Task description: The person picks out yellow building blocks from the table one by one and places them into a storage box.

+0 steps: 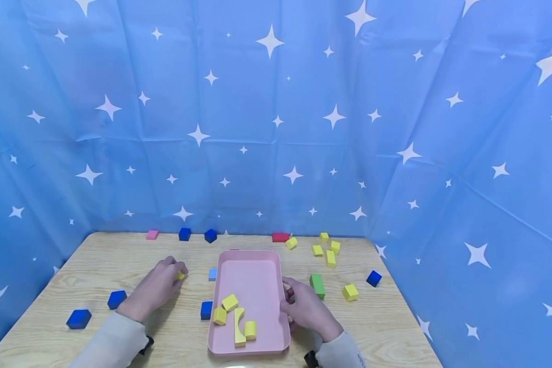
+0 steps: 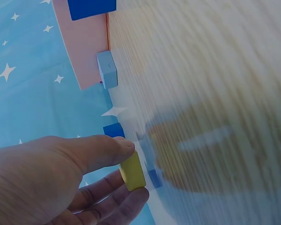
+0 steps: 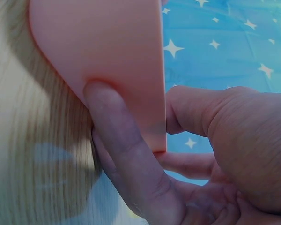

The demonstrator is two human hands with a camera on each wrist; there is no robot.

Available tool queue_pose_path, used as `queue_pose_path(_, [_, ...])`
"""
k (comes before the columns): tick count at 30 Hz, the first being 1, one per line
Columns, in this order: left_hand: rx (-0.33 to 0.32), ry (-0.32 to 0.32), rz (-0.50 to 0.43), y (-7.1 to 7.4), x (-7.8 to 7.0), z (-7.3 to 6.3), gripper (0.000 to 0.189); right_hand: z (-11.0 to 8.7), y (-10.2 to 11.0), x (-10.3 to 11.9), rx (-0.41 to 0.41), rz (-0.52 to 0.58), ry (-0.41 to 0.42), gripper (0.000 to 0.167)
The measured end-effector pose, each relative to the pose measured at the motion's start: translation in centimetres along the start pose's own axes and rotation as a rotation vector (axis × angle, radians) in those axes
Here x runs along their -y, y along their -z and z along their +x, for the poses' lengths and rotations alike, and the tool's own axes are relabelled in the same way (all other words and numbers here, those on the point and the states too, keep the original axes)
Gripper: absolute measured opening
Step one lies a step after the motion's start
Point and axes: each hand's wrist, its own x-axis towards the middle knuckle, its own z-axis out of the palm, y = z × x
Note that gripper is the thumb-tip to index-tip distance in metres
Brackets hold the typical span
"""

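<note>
My left hand [image 1: 158,287] is over the left part of the table, pinching a small yellow block [image 2: 133,172] between thumb and fingertips. In the head view only a bit of that block shows past the fingers. A pink tray [image 1: 268,255] sits mid-table, holding several yellow pieces, among them an arch block [image 1: 238,332] and a cylinder [image 1: 250,330]. On its right side, my right hand [image 1: 307,308] grips the wall. The right wrist view has the thumb at the rim and fingers against the outer face of the tray [image 3: 117,42].
Blue blocks [image 1: 79,319] lie left of the tray, with a light blue block [image 1: 212,275] beside it. Yellow blocks [image 1: 350,292], a green block [image 1: 317,286] and a blue cube [image 1: 374,278] lie to the right. A red block [image 1: 280,237] and pink block [image 1: 152,234] are along the back edge.
</note>
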Motion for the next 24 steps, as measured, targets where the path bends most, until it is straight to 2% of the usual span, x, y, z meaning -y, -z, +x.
queue_pose_path(5, [0.007, 0.008, 0.003, 0.0, -0.6, 0.1, 0.021, -0.1, -0.1, 0.1, -0.005, -0.002, -0.009, 0.076])
queue_pose_path(14, [-0.02, -0.021, 0.011, 0.4, -2.2, 0.1, 0.026, 0.1, -0.1, 0.2, -0.017, -0.021, -0.013, 0.076])
queue_pose_path(24, [-0.017, -0.045, 0.0, 0.5, -3.8, 0.3, 0.025, 0.0, 0.0, 0.0, -0.018, -0.008, 0.001, 0.076])
